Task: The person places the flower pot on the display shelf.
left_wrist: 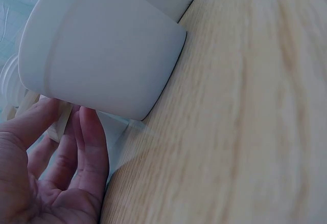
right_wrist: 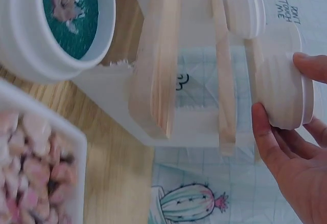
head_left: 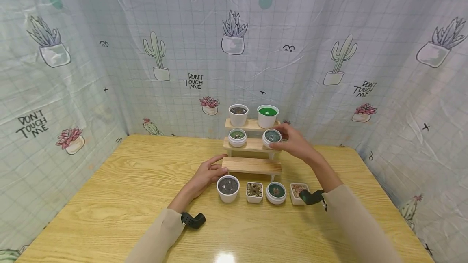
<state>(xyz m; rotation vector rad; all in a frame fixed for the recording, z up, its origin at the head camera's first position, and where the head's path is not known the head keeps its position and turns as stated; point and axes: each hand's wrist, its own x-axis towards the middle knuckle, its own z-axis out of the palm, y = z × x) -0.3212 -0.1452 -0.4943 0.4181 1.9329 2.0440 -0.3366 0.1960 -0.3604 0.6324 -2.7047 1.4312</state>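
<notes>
A three-step wooden display stand (head_left: 252, 165) with white supports stands against the back curtain. My left hand (head_left: 204, 175) grips the left end of its lowest step, the board's edge (left_wrist: 62, 121) lying between thumb and fingers. At the right end of the middle step, my right hand (head_left: 297, 144) holds a round white pot (head_left: 272, 136) with a dark teal top. Thumb and fingers sit on opposite sides of that ribbed pot (right_wrist: 281, 91). A similar pot with a green top (head_left: 237, 137) stands at the middle step's left end.
On the top step are a brown-filled white pot (head_left: 238, 115) and a bright green-topped one (head_left: 268, 116). Along the table in front stand a grey-filled pot (head_left: 228, 190), a square pebble pot (head_left: 254, 192), a round teal-topped pot (head_left: 276, 193) and a pink-stone pot (head_left: 297, 198).
</notes>
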